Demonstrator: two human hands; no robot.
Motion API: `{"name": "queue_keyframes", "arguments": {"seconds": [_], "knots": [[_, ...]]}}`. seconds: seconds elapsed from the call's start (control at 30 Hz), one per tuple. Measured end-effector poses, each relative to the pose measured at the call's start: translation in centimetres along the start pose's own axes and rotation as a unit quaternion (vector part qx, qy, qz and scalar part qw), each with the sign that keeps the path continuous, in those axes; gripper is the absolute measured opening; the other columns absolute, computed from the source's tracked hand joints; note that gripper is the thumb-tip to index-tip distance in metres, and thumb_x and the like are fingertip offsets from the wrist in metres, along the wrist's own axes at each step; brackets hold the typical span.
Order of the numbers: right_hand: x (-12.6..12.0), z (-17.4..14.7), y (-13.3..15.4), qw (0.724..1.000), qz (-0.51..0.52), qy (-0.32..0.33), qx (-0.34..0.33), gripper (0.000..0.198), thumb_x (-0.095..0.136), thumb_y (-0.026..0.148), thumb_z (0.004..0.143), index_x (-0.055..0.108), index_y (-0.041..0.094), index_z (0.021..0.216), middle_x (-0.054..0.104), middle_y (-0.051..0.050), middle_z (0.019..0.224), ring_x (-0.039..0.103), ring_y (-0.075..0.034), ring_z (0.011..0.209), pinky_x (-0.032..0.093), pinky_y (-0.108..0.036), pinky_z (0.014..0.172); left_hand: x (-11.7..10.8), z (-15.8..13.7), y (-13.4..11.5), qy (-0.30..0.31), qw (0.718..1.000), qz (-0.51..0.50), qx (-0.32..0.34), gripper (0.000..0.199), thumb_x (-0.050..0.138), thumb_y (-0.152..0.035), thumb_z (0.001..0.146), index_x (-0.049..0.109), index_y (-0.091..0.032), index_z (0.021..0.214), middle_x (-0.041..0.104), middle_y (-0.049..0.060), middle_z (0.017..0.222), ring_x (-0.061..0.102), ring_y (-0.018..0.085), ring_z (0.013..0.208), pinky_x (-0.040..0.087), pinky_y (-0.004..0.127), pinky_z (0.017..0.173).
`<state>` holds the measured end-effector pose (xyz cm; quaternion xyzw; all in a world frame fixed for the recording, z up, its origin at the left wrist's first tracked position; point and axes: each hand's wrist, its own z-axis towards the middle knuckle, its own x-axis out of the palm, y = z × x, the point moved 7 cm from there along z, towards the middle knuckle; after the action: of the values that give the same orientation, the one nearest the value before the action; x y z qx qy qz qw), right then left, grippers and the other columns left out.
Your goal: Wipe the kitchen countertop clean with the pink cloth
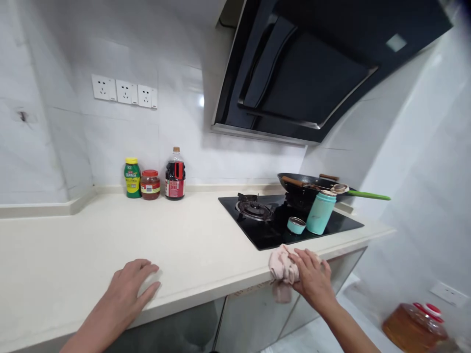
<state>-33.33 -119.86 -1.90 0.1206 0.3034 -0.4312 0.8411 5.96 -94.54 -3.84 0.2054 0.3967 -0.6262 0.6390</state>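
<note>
My right hand [312, 277] grips a crumpled pale pink cloth [282, 264] at the counter's front edge, just in front of the gas stove [267, 238]. Part of the cloth hangs down over the edge. Over the left part of the cream countertop [198, 240], my left hand [130, 289] is held with thumb and fingers apart and nothing in it. Close beyond my right hand, a turquoise flask [320, 215] stands on the stove's front with its turquoise cup-like lid [296, 225] beside it.
A black wok [301, 181] with wooden handles sits on the back right burner, a green-handled utensil [368, 195] beside it. A green bottle [132, 179], red-lidded jar [150, 186] and dark sauce bottle [175, 176] line the wall. The range hood [305, 68] overhangs; an oil jug [415, 328] is lower right.
</note>
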Motion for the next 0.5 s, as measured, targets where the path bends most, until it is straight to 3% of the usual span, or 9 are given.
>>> {"name": "queue_keyframes", "arguments": {"seconds": [0.17,0.33,0.4,0.5], "knots": [[-0.5,0.6,-0.6,1.000,-0.017,0.005,0.006,0.036,0.064,0.042,0.096,0.061,0.023,0.127,0.060,-0.008,0.131,0.062,-0.023,0.112,0.055,-0.042,0.093,0.3,-0.4,-0.3,-0.013,1.000,0.018,0.003,0.033,0.055,-0.051,0.093,0.071,-0.031,0.113,0.069,0.008,0.120,0.064,0.028,0.113,0.049,0.042,0.096],[1.6,-0.2,1.9,0.999,-0.018,0.025,-0.023,0.037,0.064,0.041,0.096,0.060,0.021,0.127,0.059,-0.009,0.131,0.060,-0.024,0.112,0.054,-0.046,0.095,0.3,-0.3,-0.4,-0.006,0.999,0.039,0.007,0.035,0.056,-0.054,0.093,0.070,-0.031,0.116,0.068,0.007,0.121,0.063,0.029,0.114,0.048,0.041,0.094],[2.8,-1.1,3.9,0.998,-0.010,0.039,-0.041,0.039,0.074,0.030,0.086,0.063,0.022,0.123,0.061,-0.009,0.129,0.059,-0.027,0.111,0.054,-0.046,0.093,0.5,-0.3,-0.1,-0.002,0.999,0.042,0.000,0.037,0.055,-0.056,0.093,0.070,-0.030,0.115,0.068,0.007,0.122,0.062,0.029,0.115,0.048,0.042,0.095],[3.5,-2.5,7.1,0.992,0.057,0.085,-0.072,0.064,0.074,0.007,0.064,0.063,0.026,0.124,0.059,-0.010,0.135,0.052,-0.036,0.117,0.051,-0.050,0.092,0.8,-0.4,0.7,0.009,0.999,0.039,-0.014,0.041,0.055,-0.059,0.092,0.070,-0.029,0.115,0.068,0.007,0.123,0.062,0.029,0.116,0.047,0.042,0.098]]}}
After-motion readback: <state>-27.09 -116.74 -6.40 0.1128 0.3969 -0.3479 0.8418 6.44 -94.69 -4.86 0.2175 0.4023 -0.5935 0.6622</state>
